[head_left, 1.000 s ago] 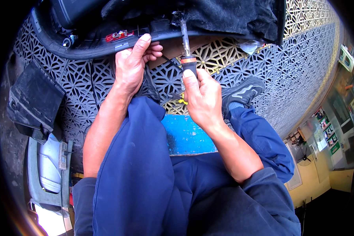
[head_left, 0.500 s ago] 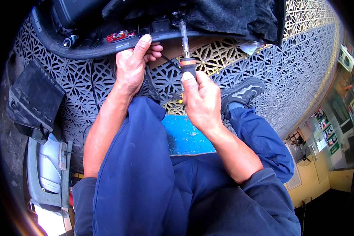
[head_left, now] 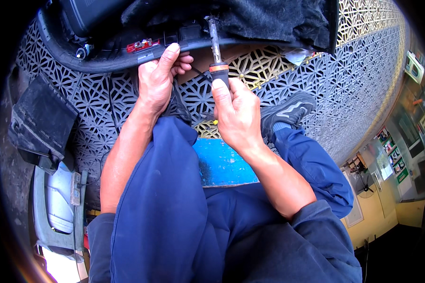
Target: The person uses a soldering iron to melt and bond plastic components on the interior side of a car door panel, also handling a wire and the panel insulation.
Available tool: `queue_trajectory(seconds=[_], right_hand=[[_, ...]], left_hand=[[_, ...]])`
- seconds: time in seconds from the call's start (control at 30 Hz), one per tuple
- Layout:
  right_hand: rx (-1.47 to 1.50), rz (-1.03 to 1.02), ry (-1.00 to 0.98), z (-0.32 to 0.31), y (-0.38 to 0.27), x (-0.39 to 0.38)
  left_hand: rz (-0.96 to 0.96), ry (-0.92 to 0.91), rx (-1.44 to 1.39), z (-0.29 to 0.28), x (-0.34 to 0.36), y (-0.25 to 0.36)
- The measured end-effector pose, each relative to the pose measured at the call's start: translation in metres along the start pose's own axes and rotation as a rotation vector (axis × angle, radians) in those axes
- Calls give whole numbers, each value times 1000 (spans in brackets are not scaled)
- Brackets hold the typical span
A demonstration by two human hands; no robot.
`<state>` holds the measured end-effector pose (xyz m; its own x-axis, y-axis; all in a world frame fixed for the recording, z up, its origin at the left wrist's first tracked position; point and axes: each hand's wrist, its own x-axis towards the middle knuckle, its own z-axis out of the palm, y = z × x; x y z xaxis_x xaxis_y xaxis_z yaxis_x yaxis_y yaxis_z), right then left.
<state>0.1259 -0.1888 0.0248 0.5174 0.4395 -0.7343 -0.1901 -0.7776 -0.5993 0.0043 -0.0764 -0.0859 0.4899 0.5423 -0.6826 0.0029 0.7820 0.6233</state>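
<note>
A black plastic car trim panel [head_left: 113, 63] with fuzzy black lining [head_left: 278, 23] lies across the top. My left hand [head_left: 157, 80] is closed at its near rim, thumb over the edge and fingers curled below it. A thin black strip or cord [head_left: 199, 71] shows between my hands; its ends are hidden. My right hand [head_left: 238, 111] grips the dark handle of a soldering iron [head_left: 216, 45] with an orange collar, thumb along the handle. The iron points away from me, its tip at the panel's inner edge beside the lining.
A red clip-like part [head_left: 143, 45] sits on the panel. My shoes rest on a grey and yellow lattice floor mat [head_left: 316, 132], around a worn blue board [head_left: 226, 162]. At left are a black plastic box [head_left: 42, 118] and a grey stool-like frame [head_left: 40, 207] with a power strip [head_left: 75, 188].
My right hand and the soldering iron have shifted slightly left and away from me, the tip moving along the panel's edge. My left hand stays nearly in place.
</note>
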Motion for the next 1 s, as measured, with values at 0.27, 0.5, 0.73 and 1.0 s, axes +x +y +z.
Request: queue_trajectory(seconds=[0.27, 0.5, 0.73, 1.0], right_hand=[[-33, -46, 3, 0, 4, 1], [-18, -8, 1, 1, 1, 2], [-9, -29, 0, 2, 7, 2], [-9, -20, -4, 2, 6, 2]], left_hand=[[8, 3, 7, 1, 0, 1], [7, 8, 14, 1, -1, 2], [9, 6, 13, 1, 0, 0], [7, 3, 17, 0, -1, 1]])
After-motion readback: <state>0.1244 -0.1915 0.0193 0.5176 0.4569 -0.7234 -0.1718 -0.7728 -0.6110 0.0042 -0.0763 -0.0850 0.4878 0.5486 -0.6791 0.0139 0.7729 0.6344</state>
